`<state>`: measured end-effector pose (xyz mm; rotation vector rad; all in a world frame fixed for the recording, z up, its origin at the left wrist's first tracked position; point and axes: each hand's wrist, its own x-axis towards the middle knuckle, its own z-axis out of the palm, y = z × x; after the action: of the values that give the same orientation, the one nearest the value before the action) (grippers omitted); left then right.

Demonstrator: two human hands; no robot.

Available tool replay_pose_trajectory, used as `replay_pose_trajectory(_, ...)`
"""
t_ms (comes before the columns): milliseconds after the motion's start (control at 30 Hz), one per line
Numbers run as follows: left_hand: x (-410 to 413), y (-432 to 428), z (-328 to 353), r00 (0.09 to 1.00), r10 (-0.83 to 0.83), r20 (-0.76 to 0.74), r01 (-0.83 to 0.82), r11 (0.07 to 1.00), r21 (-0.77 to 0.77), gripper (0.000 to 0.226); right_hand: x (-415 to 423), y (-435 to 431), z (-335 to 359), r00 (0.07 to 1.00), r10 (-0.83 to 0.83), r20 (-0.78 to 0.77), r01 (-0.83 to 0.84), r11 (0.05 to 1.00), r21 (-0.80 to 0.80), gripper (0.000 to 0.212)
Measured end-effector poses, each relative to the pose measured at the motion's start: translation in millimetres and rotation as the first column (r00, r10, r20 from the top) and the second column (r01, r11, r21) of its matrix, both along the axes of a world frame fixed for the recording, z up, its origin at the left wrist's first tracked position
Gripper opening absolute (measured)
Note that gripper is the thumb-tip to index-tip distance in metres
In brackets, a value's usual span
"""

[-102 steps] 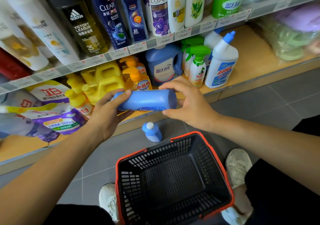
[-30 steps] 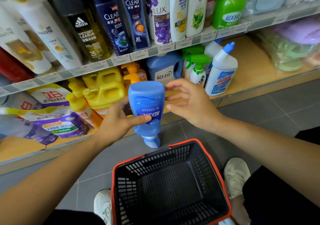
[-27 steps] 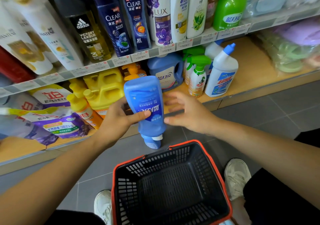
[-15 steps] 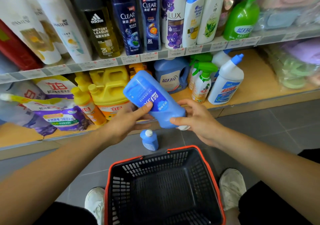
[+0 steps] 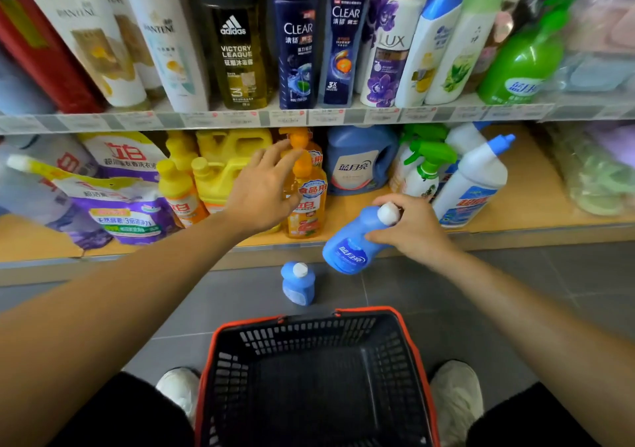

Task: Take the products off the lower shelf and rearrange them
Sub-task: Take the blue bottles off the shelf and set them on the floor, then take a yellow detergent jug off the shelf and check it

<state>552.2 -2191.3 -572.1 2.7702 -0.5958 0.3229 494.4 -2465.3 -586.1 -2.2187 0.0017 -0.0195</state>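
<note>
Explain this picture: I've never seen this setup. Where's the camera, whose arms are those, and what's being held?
There is no machine here. One wide-angle camera sits on a person's head and looks down at their own two bare hands in front of a shop shelf. The right hand grips a blue bottle near its white cap, tilted, by the edge of the lower shelf. The left hand reaches with spread fingers to an orange pump bottle on that shelf; whether it touches is unclear. A smaller blue bottle stands on the floor, beyond a red-rimmed basket between the person's shoes.
</note>
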Motion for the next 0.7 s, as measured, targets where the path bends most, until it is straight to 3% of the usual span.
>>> replay_pose_trajectory(100, 14, -1, -7, 0.996, 0.044, -0.08, -0.024, 0.973, 0.231, 0.097, 6, 5, -26, 0.995, 0.083, -0.054, -0.087, 0.993, -0.077, 0.051)
replay_pose_trajectory(167, 17, -2, -10, 0.994, 0.046, -0.096, -0.022, 0.971, 0.237, 0.096, 11, 6, -42, 0.988, 0.13, -0.089, -0.141, 0.983, -0.122, 0.047)
replay_pose_trajectory(333, 15, -1, 1, 0.999, 0.0, -0.038, 0.001, 1.0, 0.019, 0.07, 26, 7, -80, 0.964, 0.153, -0.219, -0.19, 0.969, -0.159, 0.045)
replay_pose_trajectory(600, -7, -7, 4, 0.977, -0.153, -0.152, 0.149, 0.988, -0.037, 0.048, 15, 15, -142, 0.919, 0.16, -0.361, -0.262, 0.931, -0.253, 0.049)
replay_pose_trajectory(700, -9, -10, 7, 0.96, -0.155, -0.232, 0.099, 0.967, -0.236, 0.04, 8, 10, -152, 0.899, 0.144, -0.412, -0.286, 0.908, -0.306, 0.05)
